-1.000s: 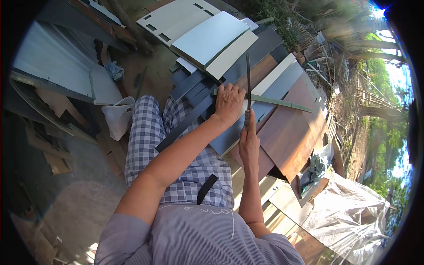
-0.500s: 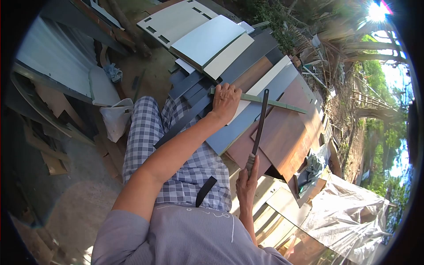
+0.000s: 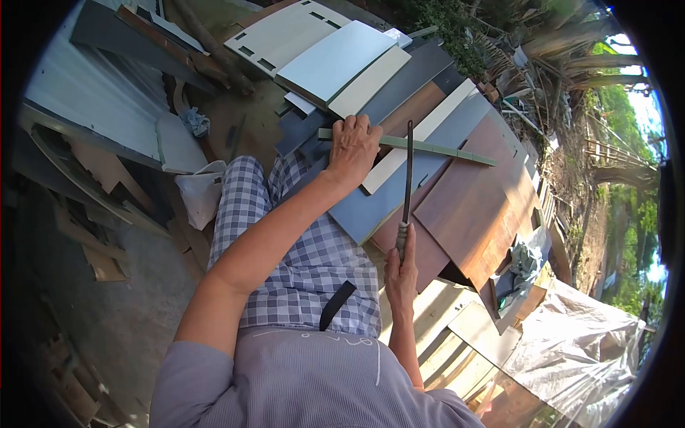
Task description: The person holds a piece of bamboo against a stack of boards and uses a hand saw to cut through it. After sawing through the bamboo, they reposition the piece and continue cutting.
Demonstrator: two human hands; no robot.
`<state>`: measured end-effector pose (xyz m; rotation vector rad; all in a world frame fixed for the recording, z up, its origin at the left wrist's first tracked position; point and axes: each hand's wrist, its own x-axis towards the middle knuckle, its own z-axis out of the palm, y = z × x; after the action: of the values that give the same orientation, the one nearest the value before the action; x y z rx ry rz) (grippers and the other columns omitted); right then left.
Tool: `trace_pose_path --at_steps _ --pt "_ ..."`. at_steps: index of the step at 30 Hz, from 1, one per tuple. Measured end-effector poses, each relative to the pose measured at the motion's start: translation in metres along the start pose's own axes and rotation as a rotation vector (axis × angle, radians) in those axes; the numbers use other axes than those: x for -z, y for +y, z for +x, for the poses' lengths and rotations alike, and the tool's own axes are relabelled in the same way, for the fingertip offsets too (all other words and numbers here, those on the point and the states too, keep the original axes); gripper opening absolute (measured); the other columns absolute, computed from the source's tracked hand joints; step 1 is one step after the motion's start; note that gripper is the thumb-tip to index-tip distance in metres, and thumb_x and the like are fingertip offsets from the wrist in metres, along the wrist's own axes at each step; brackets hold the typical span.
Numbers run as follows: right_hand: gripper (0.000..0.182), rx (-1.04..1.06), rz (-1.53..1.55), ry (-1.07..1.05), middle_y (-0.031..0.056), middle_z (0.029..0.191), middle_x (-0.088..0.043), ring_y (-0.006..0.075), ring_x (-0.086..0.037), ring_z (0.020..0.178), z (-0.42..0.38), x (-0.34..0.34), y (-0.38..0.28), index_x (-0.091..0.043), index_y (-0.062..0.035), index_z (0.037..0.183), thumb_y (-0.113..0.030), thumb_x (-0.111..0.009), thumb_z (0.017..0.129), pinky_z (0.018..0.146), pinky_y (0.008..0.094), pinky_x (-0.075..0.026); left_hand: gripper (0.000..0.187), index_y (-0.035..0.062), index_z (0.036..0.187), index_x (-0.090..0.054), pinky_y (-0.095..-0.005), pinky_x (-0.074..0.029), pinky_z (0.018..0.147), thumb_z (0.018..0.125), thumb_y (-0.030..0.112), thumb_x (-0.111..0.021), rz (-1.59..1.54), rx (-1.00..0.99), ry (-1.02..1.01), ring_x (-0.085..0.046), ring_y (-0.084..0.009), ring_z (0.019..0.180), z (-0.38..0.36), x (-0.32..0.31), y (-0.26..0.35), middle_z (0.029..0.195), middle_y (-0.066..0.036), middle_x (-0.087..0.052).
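Note:
My left hand (image 3: 353,151) is wrapped over a narrow green strip (image 3: 446,149) near its left end. The strip lies across a pile of boards. In my right hand (image 3: 402,274) is the wrapped handle of a long thin dark blade (image 3: 409,171), which points away from me and crosses over the strip. Under the strip are a cream board (image 3: 421,135), a blue-grey board (image 3: 385,207) and brown boards (image 3: 467,207).
White panels (image 3: 335,60) lie at the far end of the pile. At the left are a corrugated sheet (image 3: 93,107) and a white plastic bag (image 3: 198,192). Clear plastic sheeting (image 3: 571,342) covers things at lower right. A crumpled cloth (image 3: 526,260) lies beside the boards.
Both hands appear slightly higher and further left in the view. The blade stands more upright in the view and still crosses the strip. More of the strip's left end shows past my left hand.

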<state>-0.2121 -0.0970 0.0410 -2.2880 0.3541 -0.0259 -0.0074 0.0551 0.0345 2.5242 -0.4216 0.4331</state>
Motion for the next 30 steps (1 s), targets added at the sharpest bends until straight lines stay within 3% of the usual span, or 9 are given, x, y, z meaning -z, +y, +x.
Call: trace_pose_path --at_steps 1,3,7,15,21,28,30 --pt "0.058 0.043 -0.039 0.029 0.0043 0.073 -0.053 0.0093 -0.048 0.059 0.002 0.0 0.004 -0.025 -0.0238 0.151 -0.013 -0.046 0.098 0.056 0.027 -0.043 0.025 0.0071 0.1 -0.062 -0.0413 -0.037 0.087 0.078 0.014 -0.072 0.002 -0.006 -0.004 -0.051 -0.0257 0.1 0.002 -0.004 0.005 0.1 -0.008 -0.053" --pt "0.058 0.037 -0.027 0.051 0.0046 0.072 -0.053 0.0101 -0.048 0.059 0.008 0.004 0.009 -0.026 -0.0239 0.151 -0.013 -0.046 0.098 0.057 0.0275 -0.043 0.013 0.006 0.095 -0.062 -0.0407 -0.037 0.083 0.084 0.01 -0.056 0.003 -0.101 0.115 -0.051 -0.0253 0.097 0.005 -0.017 0.018 0.096 -0.011 -0.055" --pt "0.056 -0.008 -0.022 0.044 0.0049 0.072 -0.053 0.0123 -0.049 0.059 0.016 0.014 0.008 -0.029 -0.0243 0.15 -0.011 -0.045 0.098 0.057 0.0291 -0.044 0.032 0.0051 0.106 -0.058 -0.0416 -0.036 0.087 0.078 0.015 -0.069 0.065 -0.086 -0.006 -0.051 -0.026 0.101 0.016 -0.048 0.032 0.101 -0.01 -0.054" --pt "0.057 -0.011 -0.045 -0.014 0.0049 0.071 -0.052 0.0128 -0.05 0.061 0.022 0.016 0.01 -0.031 -0.0245 0.15 -0.01 -0.046 0.097 0.059 0.0304 -0.045 0.006 0.008 0.089 -0.061 -0.0419 -0.036 0.083 0.084 0.011 -0.057 0.042 -0.011 0.024 -0.054 -0.0251 0.093 0.017 -0.059 0.032 0.09 -0.008 -0.058" --pt "0.056 -0.058 -0.007 -0.042 0.0048 0.072 -0.052 0.012 -0.049 0.062 0.019 0.013 0.0 -0.032 -0.0244 0.149 -0.01 -0.046 0.097 0.059 0.0301 -0.045 0.013 0.0094 0.094 -0.064 -0.0408 -0.036 0.084 0.085 0.011 -0.054 0.025 -0.005 -0.092 -0.055 -0.0227 0.098 0.017 -0.051 0.031 0.095 -0.007 -0.06" --pt "0.056 -0.128 0.037 -0.015 0.0039 0.072 -0.052 0.0108 -0.046 0.059 0.014 0.01 -0.017 -0.031 -0.0242 0.149 -0.012 -0.046 0.097 0.056 0.0288 -0.043 0.012 0.0086 0.094 -0.062 -0.0405 -0.035 0.085 0.085 0.01 -0.054 0.014 -0.009 -0.065 -0.055 -0.0224 0.097 0.018 -0.054 0.03 0.093 -0.007 -0.06" --pt "0.056 -0.129 0.029 -0.013 0.0036 0.072 -0.052 0.0106 -0.046 0.058 0.012 0.007 -0.016 -0.031 -0.0242 0.149 -0.013 -0.046 0.097 0.056 0.0288 -0.043 0.008 0.0085 0.09 -0.059 -0.0411 -0.035 0.083 0.084 0.012 -0.061 -0.002 -0.031 0.007 -0.055 -0.0244 0.094 0.016 -0.054 0.029 0.091 -0.007 -0.058"
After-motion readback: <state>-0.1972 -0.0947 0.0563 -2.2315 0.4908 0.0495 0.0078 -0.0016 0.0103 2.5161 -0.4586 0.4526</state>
